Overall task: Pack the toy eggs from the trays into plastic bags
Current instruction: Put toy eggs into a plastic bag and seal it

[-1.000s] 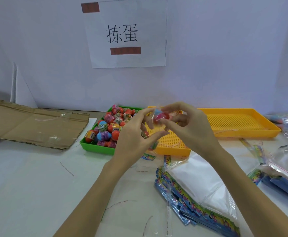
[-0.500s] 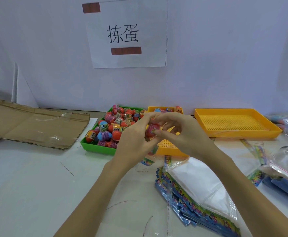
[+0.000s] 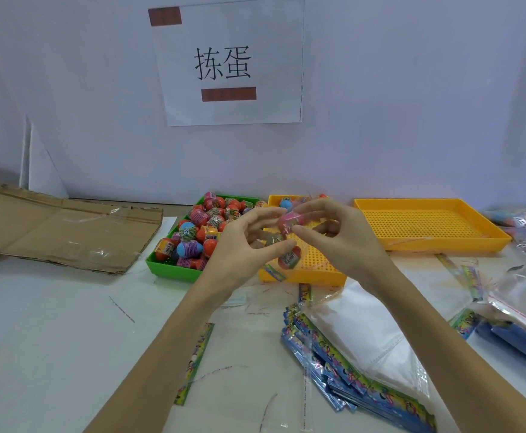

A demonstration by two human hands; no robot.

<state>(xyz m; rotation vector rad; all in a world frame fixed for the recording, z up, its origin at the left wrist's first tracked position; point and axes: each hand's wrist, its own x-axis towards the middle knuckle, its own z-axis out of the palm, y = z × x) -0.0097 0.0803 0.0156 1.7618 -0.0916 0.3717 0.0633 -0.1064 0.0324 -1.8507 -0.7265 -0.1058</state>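
Hands meet above the near yellow tray (image 3: 314, 273). Right hand (image 3: 342, 242) pinches a pink toy egg (image 3: 291, 220) between thumb and fingertips, other fingers curled. Left hand (image 3: 243, 245) curls in from the left, thumb and fingers gripping a clear plastic bag (image 3: 282, 245) just under that egg; bag film is hard to make out. A second toy egg (image 3: 289, 257), red with a label, hangs below the left thumb, apparently inside the bag.

Green tray (image 3: 168, 270), left of the near yellow tray, is heaped with toy eggs (image 3: 205, 226), red, blue and purple. Near yellow tray holds a few eggs at its far end, including a blue one (image 3: 285, 204). Far yellow tray (image 3: 442, 242), to the right, shows only bare perforated floor. Stack of printed flat bags (image 3: 349, 370) lies in front of the near yellow tray. Flattened cardboard (image 3: 52, 226) lies left of the green tray.
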